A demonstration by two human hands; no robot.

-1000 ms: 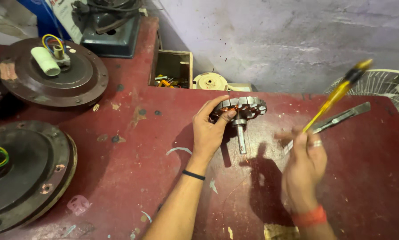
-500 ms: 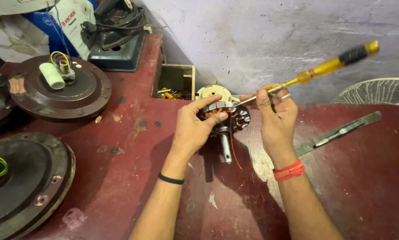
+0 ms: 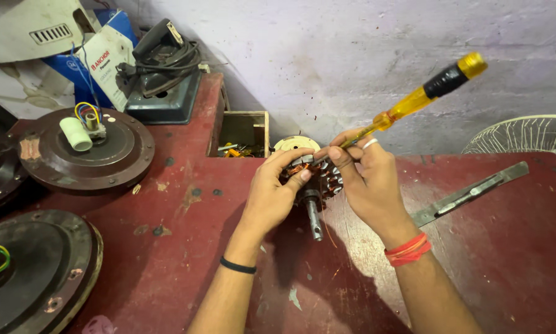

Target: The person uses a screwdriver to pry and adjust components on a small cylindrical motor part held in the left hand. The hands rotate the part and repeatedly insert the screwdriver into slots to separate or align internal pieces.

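Note:
My left hand [image 3: 271, 195] grips a fan stator [image 3: 323, 179], a ring of copper-wound metal teeth with a steel shaft [image 3: 314, 219] pointing down toward me. My right hand [image 3: 366, 179] is closed on the stator's right side and also holds a yellow-handled screwdriver [image 3: 426, 91]. The screwdriver's handle slants up to the right, and its tip is hidden between my fingers at the stator. Both hands are raised just above the red workbench [image 3: 185, 247].
Brown fan motor covers lie at the left [image 3: 83, 148] and lower left [image 3: 30, 272]. A flat metal bar [image 3: 476, 192] lies on the bench at the right, a wire fan guard [image 3: 525, 133] behind it. A small wooden box [image 3: 244, 133] and a dark power tool [image 3: 163, 74] sit at the back.
My right hand rose from the bench with the screwdriver and joined the left on the stator. The stator has been drawn nearer, and the camera has moved in closer.

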